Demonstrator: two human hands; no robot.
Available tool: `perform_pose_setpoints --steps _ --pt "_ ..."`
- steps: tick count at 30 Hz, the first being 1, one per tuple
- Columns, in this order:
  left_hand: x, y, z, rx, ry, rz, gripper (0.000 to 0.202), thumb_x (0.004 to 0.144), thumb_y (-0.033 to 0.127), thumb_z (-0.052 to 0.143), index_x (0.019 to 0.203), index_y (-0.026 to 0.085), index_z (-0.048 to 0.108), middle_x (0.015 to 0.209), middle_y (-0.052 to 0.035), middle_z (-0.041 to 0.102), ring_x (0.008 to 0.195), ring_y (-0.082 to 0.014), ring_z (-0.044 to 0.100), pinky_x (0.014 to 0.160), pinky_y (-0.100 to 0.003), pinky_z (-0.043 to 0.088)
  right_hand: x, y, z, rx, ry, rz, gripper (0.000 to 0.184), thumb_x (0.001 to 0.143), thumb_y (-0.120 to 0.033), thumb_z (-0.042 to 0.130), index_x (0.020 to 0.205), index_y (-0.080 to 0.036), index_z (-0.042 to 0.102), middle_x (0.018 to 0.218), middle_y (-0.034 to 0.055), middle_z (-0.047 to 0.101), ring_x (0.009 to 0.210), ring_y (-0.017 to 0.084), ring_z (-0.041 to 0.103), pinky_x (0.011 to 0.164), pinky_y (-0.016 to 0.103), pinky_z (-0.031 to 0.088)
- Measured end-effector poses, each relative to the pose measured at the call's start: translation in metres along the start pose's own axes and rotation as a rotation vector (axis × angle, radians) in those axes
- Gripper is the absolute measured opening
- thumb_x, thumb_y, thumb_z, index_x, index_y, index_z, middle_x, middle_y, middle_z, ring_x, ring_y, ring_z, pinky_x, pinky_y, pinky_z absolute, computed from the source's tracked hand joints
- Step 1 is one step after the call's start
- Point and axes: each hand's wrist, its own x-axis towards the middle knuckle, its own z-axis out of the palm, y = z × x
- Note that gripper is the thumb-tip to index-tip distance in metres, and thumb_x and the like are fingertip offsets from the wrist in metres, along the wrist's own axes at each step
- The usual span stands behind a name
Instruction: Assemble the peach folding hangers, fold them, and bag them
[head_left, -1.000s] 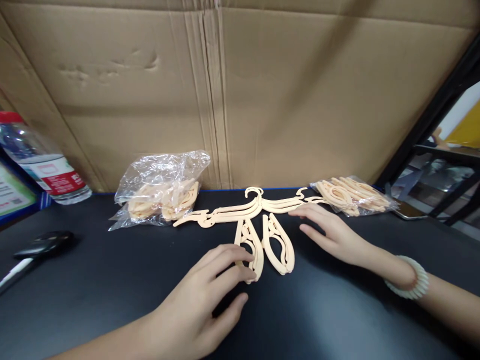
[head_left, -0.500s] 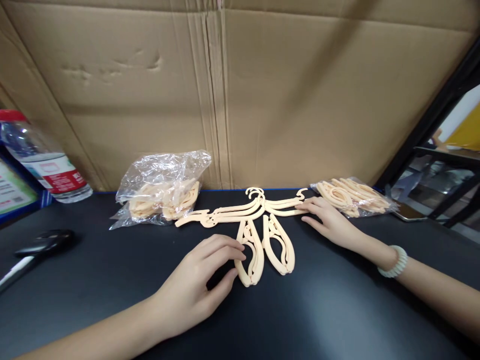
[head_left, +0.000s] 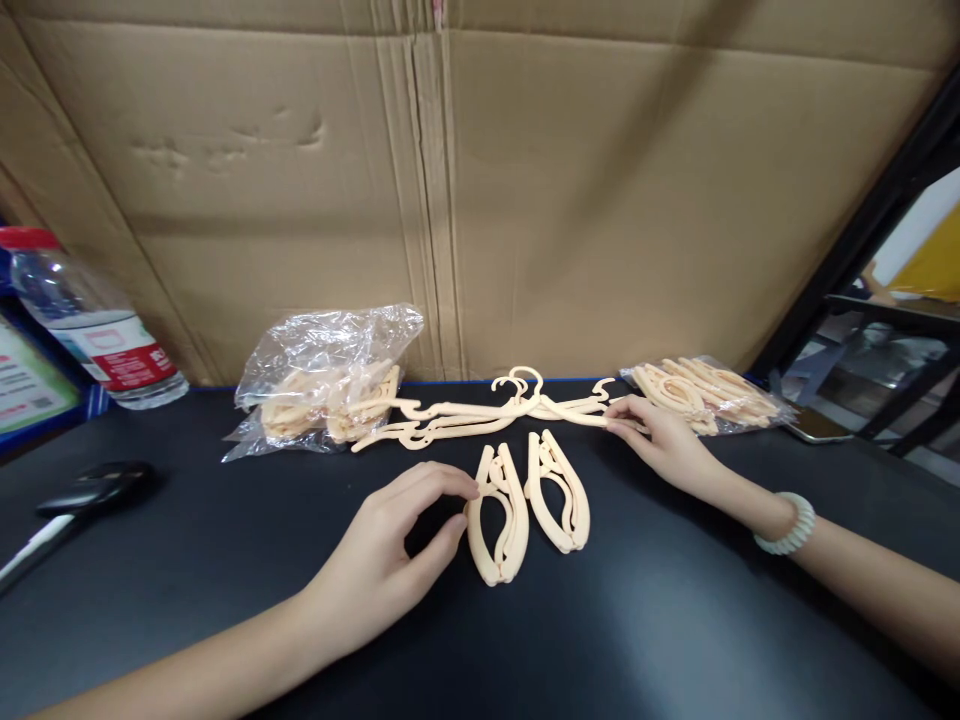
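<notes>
With thumb and fingers closed, my right hand [head_left: 655, 440] pinches the right arm of an unfolded cream plastic clothes hanger [head_left: 480, 409]. This hanger is slightly raised above other unfolded hangers [head_left: 465, 428] lying on the black table. My left hand [head_left: 397, 550] is open, its thumb and fingers apart, with the fingertips at the left edge of a folded hanger [head_left: 514, 540]. I cannot tell whether they press on it. A second folded hanger [head_left: 574, 500] lies just to the right of that one.
Clear plastic bags of folded hangers lie at the back, one on the left [head_left: 330, 385] and one on the right [head_left: 705, 393]. A water bottle [head_left: 101, 320] and a black mouse-like object [head_left: 97, 487] are at the left. Cardboard [head_left: 637, 200] walls off the back.
My right hand has closed on the top hanger's right arm, and that hanger has shifted and risen from the stack. My left hand has drawn back slightly to the left.
</notes>
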Motion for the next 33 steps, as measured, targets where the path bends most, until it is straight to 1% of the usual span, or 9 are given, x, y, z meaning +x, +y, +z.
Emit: perform_pose_setpoints --steps 4,7,9,13,17,21,24,28,33 --pt "0.001 -0.004 0.001 -0.096 0.114 -0.168 0.019 0.090 0.027 0.054 0.108 0.023 0.061 0.108 -0.0056 0.068 0.100 -0.0227 0.066 0.092 -0.039 0.053 0.000 -0.003 -0.001 -0.013 0.122 0.008 0.019 0.095 -0.038 0.048 0.094 -0.020 0.056 0.087 0.0063 0.066 0.078 0.021 0.062 0.064 0.033 0.052" --pt "0.002 -0.008 0.003 -0.311 0.310 -0.300 0.037 0.090 0.033 0.056 0.125 0.024 0.048 0.127 -0.0075 0.057 0.104 -0.0213 0.064 0.093 -0.038 0.052 -0.002 -0.011 -0.001 -0.029 0.171 -0.007 0.017 0.094 -0.036 0.050 0.093 -0.020 0.057 0.084 0.0057 0.065 0.073 0.019 0.060 0.059 0.031 0.050" --pt "0.003 -0.010 0.004 -0.407 0.416 -0.367 0.041 0.091 0.039 0.055 0.129 0.024 0.044 0.132 -0.0074 0.054 0.103 -0.0201 0.063 0.089 -0.035 0.052 -0.004 -0.016 -0.001 -0.039 0.191 -0.031 0.015 0.094 -0.034 0.051 0.092 -0.020 0.056 0.084 0.0058 0.064 0.073 0.019 0.061 0.057 0.030 0.050" --pt "0.005 -0.009 0.004 -0.486 0.485 -0.405 0.042 0.095 0.048 0.046 0.126 0.020 0.051 0.109 -0.0058 0.063 0.085 -0.0177 0.062 0.074 -0.030 0.050 -0.008 -0.024 -0.001 -0.085 0.201 -0.125 0.011 0.094 -0.031 0.052 0.093 -0.021 0.056 0.085 0.0060 0.065 0.074 0.019 0.062 0.063 0.031 0.052" --pt "0.007 -0.008 0.003 -0.530 0.477 -0.430 0.040 0.093 0.047 0.051 0.120 0.018 0.055 0.107 -0.0055 0.063 0.065 -0.0124 0.057 0.062 -0.028 0.047 -0.010 -0.030 -0.002 -0.148 0.196 -0.241 0.010 0.095 -0.029 0.051 0.092 -0.021 0.057 0.083 0.0053 0.066 0.075 0.019 0.063 0.069 0.034 0.053" --pt "0.006 -0.009 0.004 -0.496 0.451 -0.438 0.041 0.092 0.047 0.054 0.120 0.018 0.057 0.115 -0.0072 0.060 0.063 -0.0105 0.053 0.064 -0.028 0.048 -0.013 -0.035 -0.002 -0.194 0.230 -0.270 0.008 0.095 -0.025 0.051 0.094 -0.022 0.058 0.083 0.0048 0.066 0.076 0.019 0.063 0.070 0.034 0.053" --pt "0.005 -0.010 0.004 -0.466 0.408 -0.410 0.049 0.091 0.043 0.056 0.134 0.020 0.047 0.115 -0.0067 0.059 0.075 -0.0136 0.056 0.077 -0.031 0.051 -0.015 -0.037 -0.002 -0.226 0.249 -0.278 0.006 0.095 -0.022 0.051 0.094 -0.022 0.057 0.083 0.0048 0.066 0.076 0.019 0.063 0.069 0.033 0.053" --pt "0.004 -0.011 0.005 -0.430 0.333 -0.388 0.062 0.091 0.039 0.057 0.146 0.023 0.031 0.121 -0.0075 0.059 0.107 -0.0213 0.058 0.097 -0.038 0.048 -0.016 -0.040 -0.001 -0.240 0.253 -0.286 0.007 0.095 -0.023 0.052 0.092 -0.022 0.058 0.082 0.0044 0.066 0.076 0.019 0.064 0.069 0.034 0.053" --pt "0.000 -0.011 0.005 -0.195 0.153 -0.248 0.055 0.093 0.036 0.054 0.145 0.030 0.039 0.143 -0.0070 0.050 0.132 -0.0263 0.045 0.109 -0.045 0.038 -0.020 -0.048 0.001 -0.220 0.228 -0.272 0.008 0.096 -0.024 0.052 0.097 -0.023 0.060 0.084 0.0043 0.068 0.075 0.019 0.066 0.069 0.032 0.055"
